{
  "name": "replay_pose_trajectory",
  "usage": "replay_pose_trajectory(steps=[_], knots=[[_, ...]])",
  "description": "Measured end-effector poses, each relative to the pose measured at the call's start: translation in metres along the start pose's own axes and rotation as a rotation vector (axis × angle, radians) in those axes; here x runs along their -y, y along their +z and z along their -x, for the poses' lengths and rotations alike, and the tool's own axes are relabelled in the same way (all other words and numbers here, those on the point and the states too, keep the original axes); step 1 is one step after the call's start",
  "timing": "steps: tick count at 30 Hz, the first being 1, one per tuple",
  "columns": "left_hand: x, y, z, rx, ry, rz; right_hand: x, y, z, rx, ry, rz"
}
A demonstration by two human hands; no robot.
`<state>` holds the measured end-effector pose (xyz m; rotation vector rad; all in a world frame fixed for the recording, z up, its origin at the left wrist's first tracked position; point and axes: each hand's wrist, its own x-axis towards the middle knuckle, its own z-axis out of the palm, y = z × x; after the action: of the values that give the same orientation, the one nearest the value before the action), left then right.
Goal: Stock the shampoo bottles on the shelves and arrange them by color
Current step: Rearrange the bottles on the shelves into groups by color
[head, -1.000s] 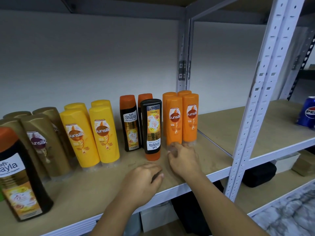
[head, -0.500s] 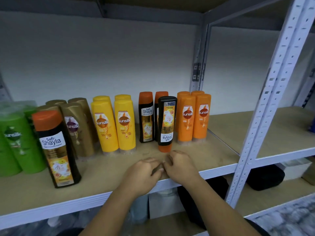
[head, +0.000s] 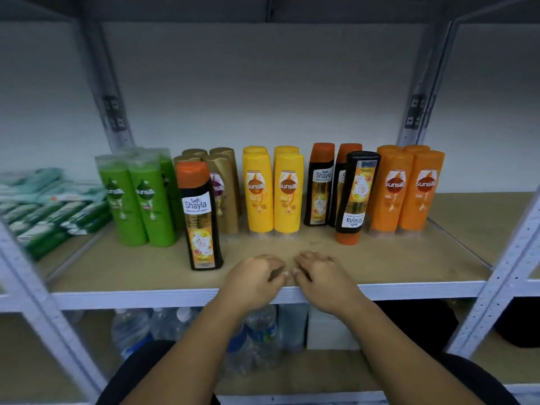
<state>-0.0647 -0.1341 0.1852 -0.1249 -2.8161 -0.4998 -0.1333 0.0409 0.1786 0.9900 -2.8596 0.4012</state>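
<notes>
At the far left of my view, green and white packets (head: 43,206) lie stacked on the neighbouring board. Next on the shelf (head: 409,264) stand the green bottles (head: 137,200), packed close together. A single black bottle with an orange cap (head: 200,217) stands upright just in front of the gold bottles (head: 226,194), well forward of the row. The yellow bottles (head: 273,194) come next, two deep.

In front of them, at the shelf's front edge, I see the left hand (head: 251,279) and the right hand (head: 324,279) side by side, nearly touching. Both are knuckles up with fingers loosely bent, resting on the board and holding nothing.

Behind the right hand stand two more upright black bottles (head: 320,185). An upside-down black bottle (head: 356,197) rests on its orange cap, just beside the orange bottles (head: 409,191) that end the row. Water bottles (head: 131,328) show blurred on the level below.
</notes>
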Motion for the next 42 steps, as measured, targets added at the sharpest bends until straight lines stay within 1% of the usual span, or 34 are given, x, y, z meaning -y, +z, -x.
replay_pose_trajectory(steps=[7, 13, 15, 18, 21, 27, 31, 37, 42], knots=[[0.041, -0.026, 0.039, -0.193, -0.085, 0.019, 0.037, 0.014, -0.022, 0.023, -0.089, 0.002], [0.075, -0.043, 0.065, -0.313, -0.263, -0.009, 0.067, 0.019, -0.035, 0.055, -0.123, -0.004], [0.082, -0.046, 0.071, -0.367, -0.349, 0.002, 0.074, 0.021, -0.037, 0.046, -0.119, -0.004], [0.091, -0.050, 0.074, -0.419, -0.483, 0.088, 0.080, 0.022, -0.040, 0.047, -0.105, -0.006], [0.093, -0.053, 0.071, -0.420, -0.540, 0.198, 0.081, 0.023, -0.042, 0.051, -0.099, -0.010], [0.086, -0.052, 0.055, -0.381, -0.488, 0.333, 0.080, 0.023, -0.041, 0.053, -0.106, 0.003], [0.085, -0.049, 0.045, -0.397, -0.509, 0.395, 0.080, 0.021, -0.039, 0.070, -0.098, -0.011], [0.075, -0.045, 0.034, -0.353, -0.490, 0.407, 0.071, 0.014, -0.034, 0.077, -0.079, -0.039], [0.054, -0.038, 0.022, -0.311, -0.455, 0.429, 0.051, 0.001, -0.023, 0.073, -0.016, -0.034]])
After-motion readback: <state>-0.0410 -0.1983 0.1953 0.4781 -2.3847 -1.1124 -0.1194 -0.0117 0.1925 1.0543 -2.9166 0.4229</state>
